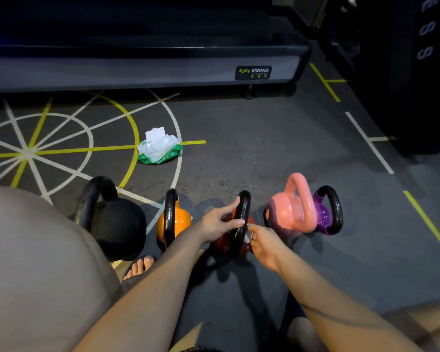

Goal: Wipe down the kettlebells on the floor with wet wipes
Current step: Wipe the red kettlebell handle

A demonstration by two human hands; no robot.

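Five kettlebells stand in a row on the dark rubber gym floor [264, 138]: a large black iron kettlebell [117, 222], an orange kettlebell with a black handle [174, 222], a red kettlebell with a black loop handle [240, 224], a pink vinyl kettlebell [291, 212] and a purple kettlebell with a black handle [327, 214]. The left hand [220, 222] grips the red one's handle from the left, fingers curled over it; the right hand [261, 243] pinches a small white wet wipe [248, 233] against the handle's right side. The main risk is tipping: a sideways pull could rock the red kettlebell into the orange one or onto the sandalled foot [140, 266] close by. The wipe is bunched small, so it may slip out or miss parts of the handle. The open green-and-white pack of wet wipes [160, 148] lies well apart, and may dry out with its lid up.
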